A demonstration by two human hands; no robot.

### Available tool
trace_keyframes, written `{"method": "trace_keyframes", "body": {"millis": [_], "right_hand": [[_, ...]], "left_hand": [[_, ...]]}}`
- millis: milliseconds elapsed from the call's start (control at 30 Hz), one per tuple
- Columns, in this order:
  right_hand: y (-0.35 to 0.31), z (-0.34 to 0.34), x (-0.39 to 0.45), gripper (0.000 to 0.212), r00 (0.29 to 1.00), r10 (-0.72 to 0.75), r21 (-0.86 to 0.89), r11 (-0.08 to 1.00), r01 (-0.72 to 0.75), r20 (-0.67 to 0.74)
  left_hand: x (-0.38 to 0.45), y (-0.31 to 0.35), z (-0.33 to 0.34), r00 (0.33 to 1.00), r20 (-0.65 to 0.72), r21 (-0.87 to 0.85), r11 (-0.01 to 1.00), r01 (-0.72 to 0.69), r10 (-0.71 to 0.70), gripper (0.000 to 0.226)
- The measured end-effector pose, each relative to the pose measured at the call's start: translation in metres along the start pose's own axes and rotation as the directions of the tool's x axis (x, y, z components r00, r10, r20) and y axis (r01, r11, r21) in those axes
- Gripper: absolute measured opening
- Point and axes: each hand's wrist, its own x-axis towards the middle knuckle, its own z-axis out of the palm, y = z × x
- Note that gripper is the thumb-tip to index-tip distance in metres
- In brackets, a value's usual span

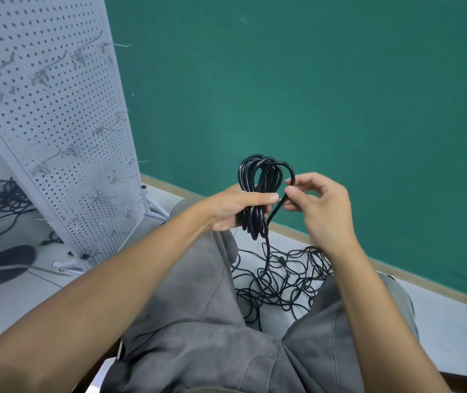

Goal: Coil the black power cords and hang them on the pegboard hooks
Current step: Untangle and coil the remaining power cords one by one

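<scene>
Seated; grey trousers (198, 321) fill the near foreground, knees apart. Landmark for all positions: coiled cord (258, 194), held up above the knees.

Left hand (235, 208): fingers curled round the middle of the coiled cord, thumb laid across its front, tip pointing right. Several long loops bunched together in this grip, tops arching above the hand, bottoms hanging just below it.

Right hand (317, 205): just right of the coiled cord, thumb and forefinger pinching the outermost strand where it bends over at the top of the loop; remaining fingers loosely curled, holding nothing else. Free tail of that strand drops from below the coiled cord, between the knees, down to the floor.

Below and slightly right of the coiled cord: tangled pile of black cords (283, 282) on the pale floor (453, 321), loose and uncoiled, partly hidden by the right forearm.

Left of the coiled cord, farther off: white pegboard (56, 123) on a stand, leaning in view, carrying bare metal hooks (45, 75) in several rows. No cord seen on any hook.

Far left, beyond the pegboard's edge: more black cords (11, 199) on the floor, beside a dark shape, identity unclear.

Behind the coiled cord: green wall (311, 80), tan skirting along its base.
</scene>
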Motion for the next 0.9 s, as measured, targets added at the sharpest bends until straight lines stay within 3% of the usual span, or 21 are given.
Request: {"method": "trace_keyframes", "body": {"millis": [167,367,500,567,767,900], "right_hand": [[-0.012,-0.001,0.005,0.010,0.998,0.053,0.000,0.999,-0.053,-0.041],[-0.017,0.001,0.005,0.011,0.985,0.074,-0.009,0.997,-0.076,-0.154],[-0.020,0.001,0.008,0.013,0.972,-0.068,-0.289,0.957,0.001,-0.224],[-0.025,-0.002,0.010,0.013,0.973,-0.088,-0.314,0.949,0.017,-0.212],[-0.025,-0.007,0.019,0.019,0.985,0.012,-0.155,0.987,-0.039,-0.169],[-0.017,0.000,0.013,0.040,0.985,0.172,0.030,0.985,-0.172,-0.011]], "left_hand": [[-0.002,0.004,0.003,0.995,0.095,0.030,0.999,-0.033,0.030,0.010],[0.000,0.007,0.010,0.999,0.041,0.065,0.997,-0.038,0.035,0.027],[0.005,0.010,0.014,0.997,-0.035,0.042,0.997,-0.063,0.065,0.036],[0.005,0.014,0.018,0.997,-0.048,0.052,0.997,-0.057,0.060,0.036],[0.007,0.021,0.020,0.999,-0.045,-0.036,0.999,-0.030,0.028,0.004],[0.010,0.037,0.027,0.995,-0.093,-0.125,0.991,-0.049,0.037,0.024]]}}
